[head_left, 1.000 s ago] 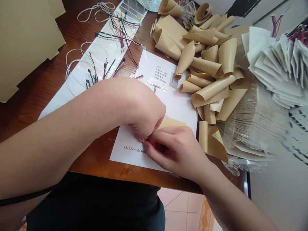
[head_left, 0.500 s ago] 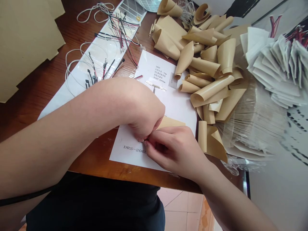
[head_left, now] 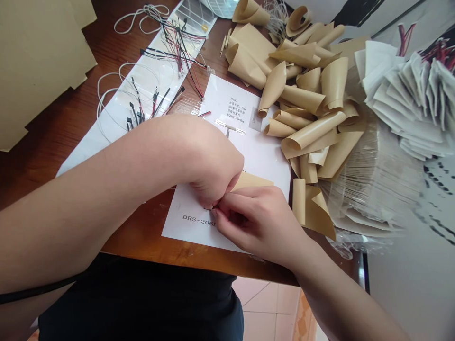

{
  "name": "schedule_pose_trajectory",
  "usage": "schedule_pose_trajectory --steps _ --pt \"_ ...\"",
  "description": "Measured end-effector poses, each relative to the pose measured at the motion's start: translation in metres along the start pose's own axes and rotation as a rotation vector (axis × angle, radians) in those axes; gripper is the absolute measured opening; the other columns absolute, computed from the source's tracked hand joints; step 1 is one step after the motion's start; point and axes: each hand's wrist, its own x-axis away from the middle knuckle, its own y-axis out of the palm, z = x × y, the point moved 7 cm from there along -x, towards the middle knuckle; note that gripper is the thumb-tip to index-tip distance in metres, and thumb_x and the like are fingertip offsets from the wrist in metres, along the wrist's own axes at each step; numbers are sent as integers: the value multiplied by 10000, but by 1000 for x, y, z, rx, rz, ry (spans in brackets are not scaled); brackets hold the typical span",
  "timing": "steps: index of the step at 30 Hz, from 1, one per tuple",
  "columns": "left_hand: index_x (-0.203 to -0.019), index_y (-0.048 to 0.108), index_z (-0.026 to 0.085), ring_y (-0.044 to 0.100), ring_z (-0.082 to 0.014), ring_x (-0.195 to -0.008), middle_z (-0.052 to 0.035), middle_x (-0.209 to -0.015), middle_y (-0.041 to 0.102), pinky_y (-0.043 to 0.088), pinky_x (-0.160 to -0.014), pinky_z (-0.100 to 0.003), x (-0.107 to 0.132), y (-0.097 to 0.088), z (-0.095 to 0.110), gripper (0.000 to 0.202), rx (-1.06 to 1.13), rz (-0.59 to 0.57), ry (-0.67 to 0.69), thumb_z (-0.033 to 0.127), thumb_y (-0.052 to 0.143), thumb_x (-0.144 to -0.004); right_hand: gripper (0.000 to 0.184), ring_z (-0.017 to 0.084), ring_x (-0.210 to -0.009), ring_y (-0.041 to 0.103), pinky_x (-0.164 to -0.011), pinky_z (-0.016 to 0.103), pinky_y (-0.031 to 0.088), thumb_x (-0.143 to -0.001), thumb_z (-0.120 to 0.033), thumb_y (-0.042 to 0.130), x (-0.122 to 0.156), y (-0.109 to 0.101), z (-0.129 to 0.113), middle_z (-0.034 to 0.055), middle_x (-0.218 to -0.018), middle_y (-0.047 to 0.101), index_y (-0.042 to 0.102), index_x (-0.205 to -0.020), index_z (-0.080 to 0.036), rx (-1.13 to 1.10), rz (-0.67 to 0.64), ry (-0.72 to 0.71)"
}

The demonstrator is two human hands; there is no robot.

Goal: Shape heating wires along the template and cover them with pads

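My left hand bends down over a printed white sheet, its fingers closed and mostly hidden behind the wrist. My right hand meets it from the right, thumb and forefinger pinched together at the left fingertips. Whatever sits in the two pinches is too small and covered to make out. Behind the right knuckles lies a flat tan piece, partly covered by both hands. Higher on the sheet, a small pale strip is held under clear tape, below several printed lines.
Curled brown paper pieces heap up on the right, beside a plastic-wrapped stack and fanned white pads. Wires with black and red leads lie at the back left. Tan sheets fill the far left. The table edge runs near my lap.
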Motion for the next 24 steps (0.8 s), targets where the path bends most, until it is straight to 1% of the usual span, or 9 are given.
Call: schedule_pose_trajectory --steps 4,6,9,13,15,19,24 --pt "-939 754 226 625 -438 -1219 -25 -905 734 470 -1036 -588 -2 3 -2 304 -35 -40 -21 391 623 -719 258 61 -485 355 -500 233 270 -853 -140 566 0 0 1 -64 -540 459 503 -607 -189 -5 6 3" --pt "-922 755 231 631 -436 -1204 -26 -909 737 469 -1026 -595 -3 4 -2 289 -59 -51 -20 381 611 -722 261 60 -484 350 -499 231 270 -851 -142 569 0 0 1 -66 -537 449 497 -604 -188 -3 10 -1" --pt "-924 759 235 660 -415 -1136 -23 -836 729 484 -996 -586 -3 3 0 294 -83 -45 -9 353 593 -711 260 60 -486 352 -496 232 267 -846 -139 570 1 0 0 -67 -536 446 494 -602 -189 -2 11 -5" --pt "-914 771 245 673 -391 -1064 -13 -705 681 484 -964 -585 -2 2 1 298 -103 -36 -2 344 591 -698 263 60 -485 347 -496 234 267 -844 -133 566 0 0 0 -67 -534 444 486 -600 -190 -2 14 0" --pt "-895 771 242 669 -385 -1056 -14 -697 677 477 -963 -585 -2 2 2 282 -105 -35 0 340 592 -700 267 59 -483 349 -495 234 265 -845 -135 568 0 0 0 -67 -534 443 482 -598 -189 0 20 2" --pt "-866 761 227 657 -386 -1085 -21 -748 697 464 -983 -574 -2 1 2 241 -81 -33 -8 306 599 -705 264 55 -479 358 -496 229 268 -843 -132 571 0 0 -2 -69 -531 441 487 -599 -188 5 22 -2" --pt "-813 760 221 663 -407 -1074 -16 -653 641 444 -990 -605 -1 2 1 195 -6 -32 -16 262 627 -676 271 59 -471 359 -497 234 269 -850 -139 563 0 -1 -1 -68 -525 454 490 -595 -192 6 19 3"
